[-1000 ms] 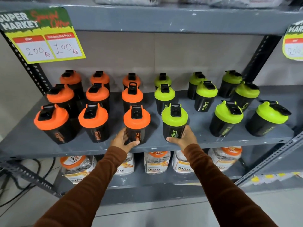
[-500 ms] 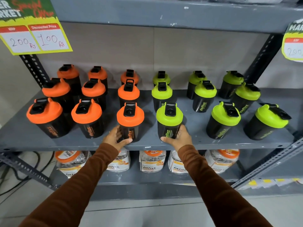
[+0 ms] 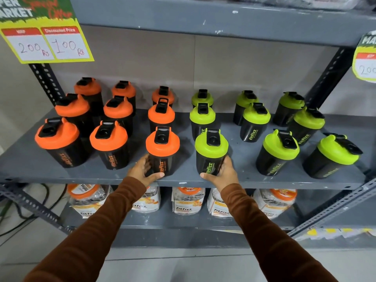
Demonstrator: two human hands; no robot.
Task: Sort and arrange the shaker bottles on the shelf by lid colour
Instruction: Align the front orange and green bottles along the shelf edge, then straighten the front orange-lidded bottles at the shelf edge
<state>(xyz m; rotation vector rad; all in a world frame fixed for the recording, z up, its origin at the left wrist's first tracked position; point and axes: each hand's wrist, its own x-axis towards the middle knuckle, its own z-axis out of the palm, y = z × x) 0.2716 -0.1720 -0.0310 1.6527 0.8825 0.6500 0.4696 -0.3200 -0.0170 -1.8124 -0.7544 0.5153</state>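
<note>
Black shaker bottles stand on the grey shelf (image 3: 244, 157), several with orange lids on the left half and several with green lids on the right half. My left hand (image 3: 143, 171) wraps the base of the front orange-lid bottle (image 3: 162, 148) in the third column. My right hand (image 3: 222, 173) grips the base of the front green-lid bottle (image 3: 211, 149) beside it. Both bottles stand upright on the shelf near its front edge, a gap between them.
A price sign (image 3: 44, 35) hangs from the upper shelf at left, another sign (image 3: 366, 58) at right. Clear jars with orange lids (image 3: 185, 200) sit on the lower shelf. Slotted metal uprights (image 3: 327, 78) frame the rack; cables (image 3: 12, 216) lie on the floor at left.
Both hands stay on the same two front bottles; the bottles look slightly nudged into line. The view has shifted a little left and closer.
</note>
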